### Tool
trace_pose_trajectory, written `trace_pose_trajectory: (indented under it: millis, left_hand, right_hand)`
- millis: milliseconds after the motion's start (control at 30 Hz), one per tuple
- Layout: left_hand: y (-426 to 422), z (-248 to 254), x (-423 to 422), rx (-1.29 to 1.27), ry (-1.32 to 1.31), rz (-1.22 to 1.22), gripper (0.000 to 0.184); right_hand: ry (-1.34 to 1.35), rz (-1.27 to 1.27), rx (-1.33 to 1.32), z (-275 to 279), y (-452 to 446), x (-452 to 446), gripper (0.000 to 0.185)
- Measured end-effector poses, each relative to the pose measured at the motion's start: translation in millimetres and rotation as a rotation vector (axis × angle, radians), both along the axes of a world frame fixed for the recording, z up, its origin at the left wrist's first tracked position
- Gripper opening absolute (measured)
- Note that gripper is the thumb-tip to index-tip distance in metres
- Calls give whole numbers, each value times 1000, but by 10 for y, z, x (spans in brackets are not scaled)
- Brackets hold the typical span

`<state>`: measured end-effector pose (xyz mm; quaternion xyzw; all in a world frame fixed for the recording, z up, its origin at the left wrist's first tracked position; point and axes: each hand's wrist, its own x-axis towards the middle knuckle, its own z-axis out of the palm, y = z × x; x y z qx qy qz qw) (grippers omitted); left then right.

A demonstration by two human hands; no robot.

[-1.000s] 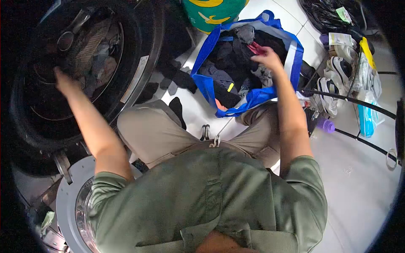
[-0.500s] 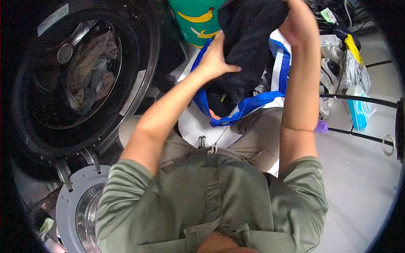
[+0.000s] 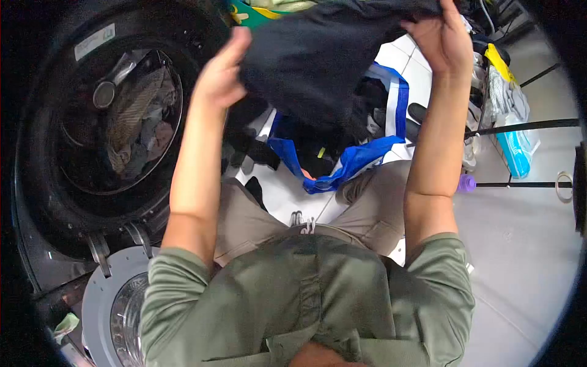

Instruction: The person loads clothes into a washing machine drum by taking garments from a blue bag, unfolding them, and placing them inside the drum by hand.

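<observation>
Left hand (image 3: 221, 76) has moved farther left since the earlier frame; the dark garment (image 3: 318, 61) now extends sideways between both hands. Left grip: wide, thumb and fingers apart at the garment's left edge; whether it clamps fabric cannot be told. Right hand (image 3: 443, 43): grip holding the garment's far right end. Garment position: raised, covering the far left part of the blue-and-white bag (image 3: 351, 164) from view. The bag stands on the white tiled floor (image 3: 282, 194) and contains dark clothing. Far left: washing machine (image 3: 147, 208), laundry (image 3: 137, 125) inside. Near left: its round door (image 3: 98, 318), open.
</observation>
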<state>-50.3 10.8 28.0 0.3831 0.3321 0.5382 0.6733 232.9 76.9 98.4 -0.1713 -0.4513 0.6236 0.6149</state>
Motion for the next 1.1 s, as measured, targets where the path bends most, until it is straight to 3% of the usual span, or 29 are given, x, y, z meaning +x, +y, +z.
trace_pose_trajectory:
  millis: [33, 100, 167, 233, 267, 300, 367, 400, 433, 467, 500, 533, 567, 600, 633, 700, 767, 800, 867, 933, 967, 1000, 1033, 1067, 1100]
  left_hand:
    - [-86, 111, -160, 81, -201, -134, 60]
    - [-103, -39, -608, 61, -166, -358, 56]
    - [-34, -130, -620, 348, 1317, -673, 54]
    - [-309, -230, -394, 14, 1420, -828, 55]
    - [-327, -360, -546, 188, 1554, -782, 51]
    - [-388, -18, -506, 25, 1626, -664, 46]
    - [-540, 417, -695, 6, 1049, -302, 46]
    - [-574, 526, -656, 7, 1055, -294, 46]
    - [-598, 605, -554, 15, 1441, -456, 48]
    - [-620, 638, -438, 23, 1820, -615, 50]
    - [-705, 319, -362, 557, 2093, -699, 56]
    - [-839, 56, -303, 986, 2216, -608, 59]
    - [-921, -76, -204, 1014, 2144, -742, 62]
    - [-988, -222, -154, 841, 2106, -971, 64]
    - [-1041, -529, -228, 803, 2118, -935, 62]
    - [-904, -577, -106, 364, 2249, -1285, 62]
    - [-842, -888, -239, 463, 2366, -1168, 61]
    - [-816, -1009, -292, 565, 2484, -1057, 60]
    - [-712, -655, -378, 537, 2518, -776, 56]
    - [-477, -209, -561, 407, 2480, -386, 37]
    - [-395, 23, -705, 527, 2401, -179, 26]
    - [-245, 16, -1054, 810, 2039, 90, 28]
    - [-262, 347, -995, 729, 1799, 240, 35]
    - [-164, 499, -1052, 546, 1220, 238, 42]
    - [-14, 622, -1126, 484, 1029, 254, 53]
  right_hand:
    - [19, -90, 42, -3, -14, 16, 34]
    - [-66, -299, 41, 8, 18, -21, 22]
    - [36, -265, 162, 115, 151, 3, 19]
    - [-12, -331, 260, 209, 231, -47, 20]
    - [4, -352, 282, 241, 272, -83, 22]
    - [6, -352, 279, 283, 252, -71, 22]
    - [24, -518, 217, 362, 226, -13, 24]
    - [192, -256, 198, 257, 479, 139, 25]
    - [347, -5, 135, 150, 732, 292, 26]
    - [325, 113, 120, 249, 583, 265, 27]
    - [301, 236, 100, 353, 419, 219, 29]
    - [283, 173, 50, 466, 292, 158, 29]
    - [171, 225, 38, 529, 183, 139, 30]
    - [240, 501, -52, 458, 305, 373, 30]
    - [304, 777, -148, 355, 443, 636, 30]
    - [248, 664, -169, 278, 142, 755, 32]
    - [303, 698, -124, 149, -122, 845, 30]
    - [253, 461, -205, 44, -183, 973, 30]
    - [31, 335, -73, -199, -210, 1239, 30]
    - [21, 123, -262, -281, -184, 1634, 32]
    - [15, 79, -303, -301, -136, 1792, 32]
    - [104, -158, -406, -242, -120, 1799, 30]
    - [194, -399, -500, -130, -96, 1797, 29]
    - [241, -525, -483, -51, -102, 1640, 29]
    - [241, -526, -437, -123, 78, 1650, 28]
